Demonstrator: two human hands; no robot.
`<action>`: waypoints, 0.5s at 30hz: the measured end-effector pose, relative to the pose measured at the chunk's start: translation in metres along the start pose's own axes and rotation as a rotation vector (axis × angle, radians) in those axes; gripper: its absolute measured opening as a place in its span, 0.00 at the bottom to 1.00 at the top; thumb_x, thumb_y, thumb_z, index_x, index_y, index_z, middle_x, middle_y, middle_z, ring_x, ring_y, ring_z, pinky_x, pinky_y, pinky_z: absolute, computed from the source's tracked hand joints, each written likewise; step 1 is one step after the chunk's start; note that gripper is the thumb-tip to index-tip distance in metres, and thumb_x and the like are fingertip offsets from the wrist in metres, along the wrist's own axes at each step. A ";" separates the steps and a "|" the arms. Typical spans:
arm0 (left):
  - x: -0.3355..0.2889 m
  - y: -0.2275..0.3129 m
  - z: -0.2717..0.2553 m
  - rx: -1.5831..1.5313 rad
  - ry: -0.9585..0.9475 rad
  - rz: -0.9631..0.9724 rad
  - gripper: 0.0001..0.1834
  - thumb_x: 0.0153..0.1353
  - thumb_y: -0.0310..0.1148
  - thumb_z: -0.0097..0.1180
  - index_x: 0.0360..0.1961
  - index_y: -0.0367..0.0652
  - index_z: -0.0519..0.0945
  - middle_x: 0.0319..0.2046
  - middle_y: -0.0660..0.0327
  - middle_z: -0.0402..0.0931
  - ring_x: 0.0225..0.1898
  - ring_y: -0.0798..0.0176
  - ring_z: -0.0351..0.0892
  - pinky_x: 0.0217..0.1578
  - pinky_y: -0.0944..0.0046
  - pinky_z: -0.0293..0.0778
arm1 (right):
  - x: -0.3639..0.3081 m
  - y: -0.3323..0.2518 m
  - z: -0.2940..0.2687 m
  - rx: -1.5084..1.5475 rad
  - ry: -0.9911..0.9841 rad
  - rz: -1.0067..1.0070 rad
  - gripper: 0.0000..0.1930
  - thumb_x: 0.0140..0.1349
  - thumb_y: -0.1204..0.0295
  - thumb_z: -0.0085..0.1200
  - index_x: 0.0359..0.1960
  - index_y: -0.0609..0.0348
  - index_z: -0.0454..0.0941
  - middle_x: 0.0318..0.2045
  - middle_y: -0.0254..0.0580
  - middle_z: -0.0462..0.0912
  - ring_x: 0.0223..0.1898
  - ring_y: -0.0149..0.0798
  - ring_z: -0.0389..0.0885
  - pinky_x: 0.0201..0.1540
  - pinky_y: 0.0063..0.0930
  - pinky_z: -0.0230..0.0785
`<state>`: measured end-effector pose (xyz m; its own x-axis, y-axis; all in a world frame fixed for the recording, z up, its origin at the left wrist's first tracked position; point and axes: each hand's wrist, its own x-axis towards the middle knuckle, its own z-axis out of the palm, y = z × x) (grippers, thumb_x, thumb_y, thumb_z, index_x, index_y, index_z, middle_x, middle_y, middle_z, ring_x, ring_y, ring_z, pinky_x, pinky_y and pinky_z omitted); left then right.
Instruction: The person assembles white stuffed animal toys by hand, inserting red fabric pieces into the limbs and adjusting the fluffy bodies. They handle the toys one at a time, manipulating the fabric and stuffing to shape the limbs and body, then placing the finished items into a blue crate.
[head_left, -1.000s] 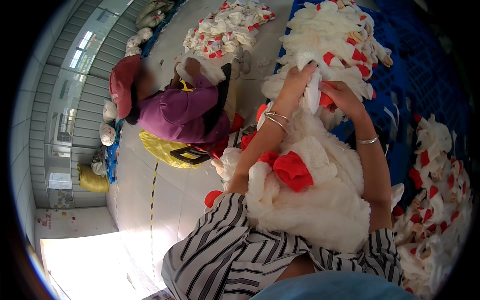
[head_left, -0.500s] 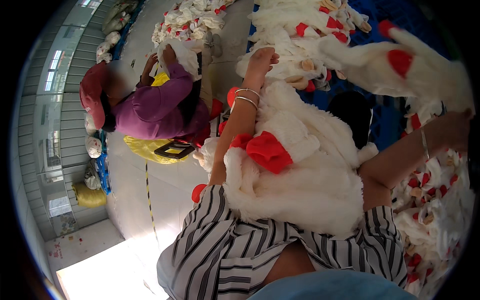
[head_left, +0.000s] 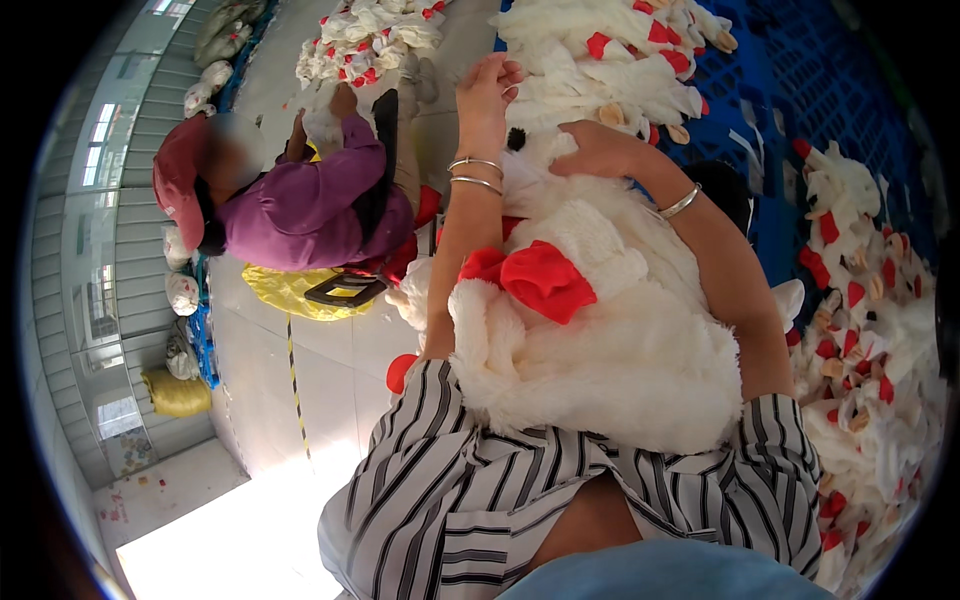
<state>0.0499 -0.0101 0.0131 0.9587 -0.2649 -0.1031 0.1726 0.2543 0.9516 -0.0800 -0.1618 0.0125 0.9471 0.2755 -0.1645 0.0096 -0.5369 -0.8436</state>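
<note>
A white plush toy skin (head_left: 610, 370) with red fabric patches (head_left: 548, 282) lies bunched across my lap. My left hand (head_left: 488, 88) is raised at its far left side, fingers curled inward; whatever they might hold is too small or hidden to make out. Over the far end of the plush, my right hand (head_left: 605, 152) rests with thumb and fingers apart, palm down on the fur. A small black tuft (head_left: 516, 138) shows between the two hands. Both wrists wear metal bangles.
More white plush skins (head_left: 570, 60) with red and tan parts are heaped ahead on a blue plastic pallet (head_left: 735, 85). Another large pile (head_left: 870, 330) lies to my right. At left sits a co-worker in purple (head_left: 300, 205), beside a yellow bag (head_left: 290, 290).
My right hand has let go of a white plush skin at the far right and come back over the lap piece. My left hand has shifted slightly left and upward.
</note>
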 end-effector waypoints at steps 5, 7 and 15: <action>0.004 0.025 -0.020 -0.184 0.011 0.124 0.10 0.63 0.35 0.54 0.42 0.41 0.77 0.31 0.61 0.79 0.33 0.68 0.78 0.34 0.67 0.71 | -0.013 -0.015 -0.054 -0.009 0.378 -0.301 0.30 0.55 0.66 0.62 0.58 0.67 0.71 0.46 0.49 0.82 0.47 0.37 0.79 0.52 0.26 0.69; 0.004 0.033 -0.016 -0.238 0.011 0.157 0.10 0.64 0.34 0.52 0.42 0.41 0.77 0.32 0.60 0.80 0.33 0.66 0.77 0.34 0.65 0.71 | -0.010 -0.035 -0.070 0.029 0.553 -0.371 0.23 0.53 0.68 0.61 0.50 0.65 0.75 0.42 0.46 0.83 0.41 0.34 0.80 0.46 0.28 0.70; -0.008 0.030 0.001 -0.140 -0.151 0.030 0.17 0.65 0.42 0.53 0.48 0.42 0.75 0.42 0.59 0.79 0.41 0.64 0.77 0.39 0.63 0.72 | -0.044 -0.174 -0.181 0.058 0.822 -0.617 0.26 0.52 0.71 0.62 0.53 0.69 0.70 0.44 0.48 0.79 0.44 0.37 0.77 0.49 0.30 0.70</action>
<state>0.0477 -0.0010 0.0423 0.9208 -0.3894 -0.0209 0.1847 0.3882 0.9029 -0.0649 -0.2251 0.2588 0.7093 -0.1522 0.6883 0.5742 -0.4416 -0.6894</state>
